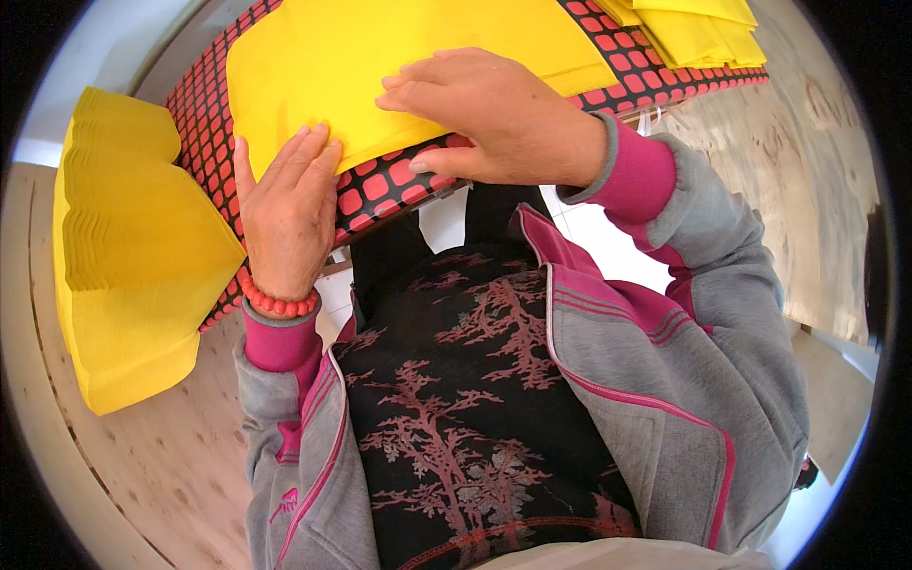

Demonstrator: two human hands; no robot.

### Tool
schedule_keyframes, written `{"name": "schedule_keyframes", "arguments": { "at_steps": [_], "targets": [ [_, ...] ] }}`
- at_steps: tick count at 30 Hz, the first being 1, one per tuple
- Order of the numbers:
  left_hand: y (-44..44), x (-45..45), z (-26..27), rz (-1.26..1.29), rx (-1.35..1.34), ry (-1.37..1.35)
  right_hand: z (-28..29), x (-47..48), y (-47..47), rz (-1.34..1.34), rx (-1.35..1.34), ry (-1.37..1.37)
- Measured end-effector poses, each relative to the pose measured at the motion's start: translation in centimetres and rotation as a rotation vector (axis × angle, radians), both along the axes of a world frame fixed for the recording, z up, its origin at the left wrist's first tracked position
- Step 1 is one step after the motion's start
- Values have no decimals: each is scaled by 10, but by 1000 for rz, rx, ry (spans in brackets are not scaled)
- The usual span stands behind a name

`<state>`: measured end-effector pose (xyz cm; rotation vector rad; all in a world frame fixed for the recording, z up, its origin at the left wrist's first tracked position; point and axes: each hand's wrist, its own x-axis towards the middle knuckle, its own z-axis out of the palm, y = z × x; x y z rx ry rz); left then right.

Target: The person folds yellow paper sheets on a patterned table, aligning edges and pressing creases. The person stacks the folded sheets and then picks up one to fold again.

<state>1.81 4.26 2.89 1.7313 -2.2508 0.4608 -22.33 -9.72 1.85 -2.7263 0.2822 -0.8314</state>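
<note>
A large yellow sheet [399,43], seemingly of fabric, is spread flat before me and runs past the picture's top edge. My left hand [288,196] rests at its near left corner, fingertips on the yellow surface and fingers slightly spread. Over the near edge of the sheet reaches my right hand [484,117], its fingers pointing left and its thumb apart from them. Neither hand grips anything. Whether the right fingertips touch the sheet is hard to tell.
Red-and-black patterned cloth [377,182] covers the table. A stack of yellow sheets [135,228] overhangs its left end. More folded yellow pieces [695,32] lie at the back right. Wooden boards stand left [171,442] and right [791,157].
</note>
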Motion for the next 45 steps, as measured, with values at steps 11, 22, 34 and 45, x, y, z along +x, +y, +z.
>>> {"name": "schedule_keyframes", "arguments": {
  "at_steps": [11,22,34,45],
  "targets": [
    [-8,16,3,-39,29,161,-9,-16,-32,-227,-173,218],
    [-4,23,3,-39,90,207,-8,-96,-82,-173,-36,134],
    [51,37,-5,-107,112,409,8,-144,-47,-85,251,168],
    [52,46,-22,-4,151,612,3,-147,-46,-75,439,74]
  ]
}}
